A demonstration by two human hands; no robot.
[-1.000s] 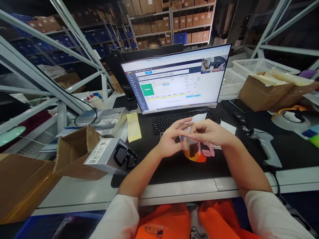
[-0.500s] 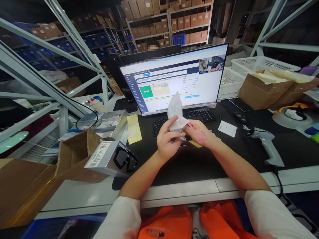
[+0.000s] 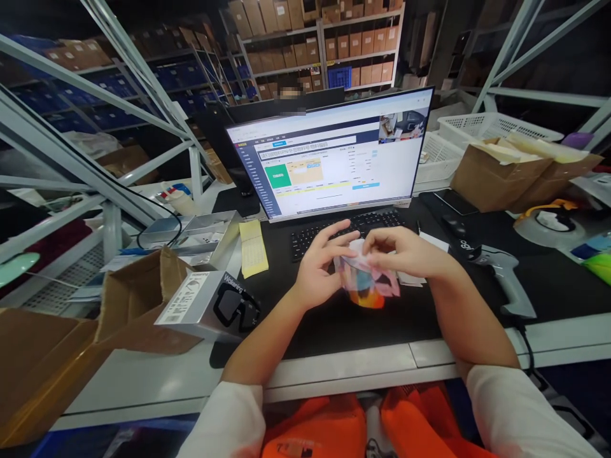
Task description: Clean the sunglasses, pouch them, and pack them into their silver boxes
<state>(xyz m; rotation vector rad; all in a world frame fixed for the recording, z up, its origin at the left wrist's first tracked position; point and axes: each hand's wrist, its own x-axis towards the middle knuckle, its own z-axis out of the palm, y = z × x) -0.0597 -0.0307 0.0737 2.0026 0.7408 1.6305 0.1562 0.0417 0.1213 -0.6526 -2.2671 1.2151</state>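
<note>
Both hands meet just above the black desk mat [image 3: 363,324], in front of the keyboard [image 3: 353,226]. My left hand [image 3: 317,267] and my right hand [image 3: 405,253] pinch a pair of pink-framed sunglasses with an orange lens [image 3: 367,286], partly wrapped in a thin white cloth. The glasses hang below the fingers, lens facing me. Left of the hands lies a grey sunglasses box [image 3: 205,305] with a picture of black glasses on its end.
A monitor [image 3: 329,159] stands behind the keyboard. A barcode scanner [image 3: 501,273] lies at right, beside a phone [image 3: 456,202] and cardboard boxes [image 3: 506,168]. An open brown carton [image 3: 138,299] and yellow label sheets [image 3: 252,245] sit at left. Metal frame bars [image 3: 95,159] rise on the left.
Half a second ago the hands held the white cloth up near the screen. Now they have dropped lower and the pink and orange glasses show again beneath the fingers.
</note>
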